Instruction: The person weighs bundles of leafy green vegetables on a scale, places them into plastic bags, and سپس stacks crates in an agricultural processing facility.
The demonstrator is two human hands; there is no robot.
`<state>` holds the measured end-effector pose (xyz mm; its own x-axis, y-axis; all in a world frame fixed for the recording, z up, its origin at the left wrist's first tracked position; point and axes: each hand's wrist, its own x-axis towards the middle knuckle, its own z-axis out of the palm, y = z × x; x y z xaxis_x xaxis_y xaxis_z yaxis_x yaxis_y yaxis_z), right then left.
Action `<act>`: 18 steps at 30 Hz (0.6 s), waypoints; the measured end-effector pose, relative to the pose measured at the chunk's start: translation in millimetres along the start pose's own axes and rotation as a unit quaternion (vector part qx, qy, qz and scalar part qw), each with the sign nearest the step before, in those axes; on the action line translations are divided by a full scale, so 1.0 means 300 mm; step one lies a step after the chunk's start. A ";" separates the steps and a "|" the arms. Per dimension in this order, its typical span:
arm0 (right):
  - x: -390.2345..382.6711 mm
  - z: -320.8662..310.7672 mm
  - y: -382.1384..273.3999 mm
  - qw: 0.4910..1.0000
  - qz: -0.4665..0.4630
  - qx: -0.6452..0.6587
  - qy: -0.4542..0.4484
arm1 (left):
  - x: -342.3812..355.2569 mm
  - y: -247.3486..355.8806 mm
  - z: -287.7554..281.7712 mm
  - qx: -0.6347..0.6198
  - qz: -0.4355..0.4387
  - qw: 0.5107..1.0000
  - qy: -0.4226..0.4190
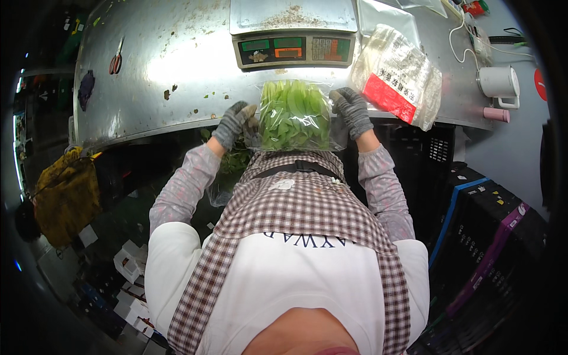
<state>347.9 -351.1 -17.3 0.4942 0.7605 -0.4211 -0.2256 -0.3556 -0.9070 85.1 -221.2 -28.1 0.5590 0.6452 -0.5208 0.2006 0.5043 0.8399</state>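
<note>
A clear plastic bag of green leafy vegetables (294, 115) lies flat at the front edge of the metal table, close to my apron. My left hand (234, 123), in a grey knitted glove, pinches the bag's left side. On the opposite side my right hand (352, 112), gloved alike, has its fingers closed on the bag's edge. The leaves fill the middle of the bag, and loose film spreads out toward both hands. Just beyond it stands a weighing scale (296, 50) with a steel platform and a dark display panel.
A crumpled white and red plastic sack (397, 77) lies right of the scale. Red-handled scissors (116, 59) rest on the metal table (148, 106) at left. A white mug (498, 83) is at the right end. Dark stacked crates (479, 236) stand at lower right.
</note>
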 end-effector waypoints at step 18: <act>0.036 -0.041 0.154 0.708 -0.392 -0.587 0.023 | 0.191 -0.059 -0.055 0.631 0.402 0.664 0.016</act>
<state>353.1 -366.0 -63.9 0.1147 0.9653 0.2348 0.9732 -0.0617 -0.2216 100.4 -183.6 -75.3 0.8799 0.4372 0.1860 0.3736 -0.8786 0.2976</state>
